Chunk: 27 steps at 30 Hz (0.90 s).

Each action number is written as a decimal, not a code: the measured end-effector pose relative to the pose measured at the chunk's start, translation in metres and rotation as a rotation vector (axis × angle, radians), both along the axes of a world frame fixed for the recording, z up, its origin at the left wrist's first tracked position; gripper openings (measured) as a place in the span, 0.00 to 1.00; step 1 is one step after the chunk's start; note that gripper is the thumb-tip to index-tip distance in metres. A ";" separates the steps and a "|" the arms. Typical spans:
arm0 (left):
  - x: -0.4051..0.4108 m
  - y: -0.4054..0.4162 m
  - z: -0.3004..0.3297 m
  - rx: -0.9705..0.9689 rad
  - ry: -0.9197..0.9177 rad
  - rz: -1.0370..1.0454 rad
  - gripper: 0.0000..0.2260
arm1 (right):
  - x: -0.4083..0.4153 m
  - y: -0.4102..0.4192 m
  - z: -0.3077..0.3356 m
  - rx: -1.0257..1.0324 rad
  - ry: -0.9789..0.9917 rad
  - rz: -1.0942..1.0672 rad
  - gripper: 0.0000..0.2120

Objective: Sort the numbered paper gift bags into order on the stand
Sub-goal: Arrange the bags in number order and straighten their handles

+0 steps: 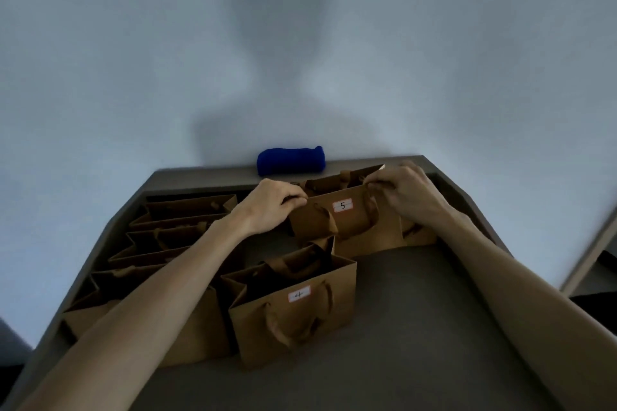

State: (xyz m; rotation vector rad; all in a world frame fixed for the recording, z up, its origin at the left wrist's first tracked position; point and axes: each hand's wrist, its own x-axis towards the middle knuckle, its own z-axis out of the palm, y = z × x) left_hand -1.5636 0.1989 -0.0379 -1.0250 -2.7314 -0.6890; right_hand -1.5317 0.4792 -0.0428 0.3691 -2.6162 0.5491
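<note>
Two bare arms reaching forward over a grey-topped stand (417,310) set against a pale wall. Left hand (270,203) pinching the top left corner of a brown paper gift bag labelled 5 (347,227), fingers curled tight on the rim. Right hand (404,190) pinching the same bag's top edge on the right side, fingertips bent over the paper near the far corner. Bag held upright between both hands toward the back right of the stand, white label with the numeral 5 (343,205) facing the camera, brown ribbon handle (329,220) drooping down its front. Just behind it, touching or nearly so, another open brown bag (344,177), number hidden. Nearer and slightly left, a brown paper gift bag labelled 4 (293,314) standing open and upright, its label (299,294) facing forward, untouched by either hand. Along the left side of the stand, a row of further brown paper bags (167,233) packed one behind another, partly covered by the left forearm, numbers out of sight. At the back edge against the wall, a rolled deep-blue cloth (290,160), well apart from the hands. Dim light, edges somewhat blurred.
</note>
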 end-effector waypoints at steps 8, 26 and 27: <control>0.004 -0.052 0.000 -0.046 -0.034 0.103 0.11 | -0.007 -0.053 -0.015 -0.069 -0.080 0.131 0.10; 0.029 -0.082 -0.021 -0.202 -0.087 0.020 0.10 | 0.030 -0.072 -0.044 -0.034 -0.245 0.233 0.10; 0.031 -0.083 -0.023 -0.222 -0.080 0.020 0.10 | 0.030 -0.072 -0.047 -0.036 -0.273 0.241 0.10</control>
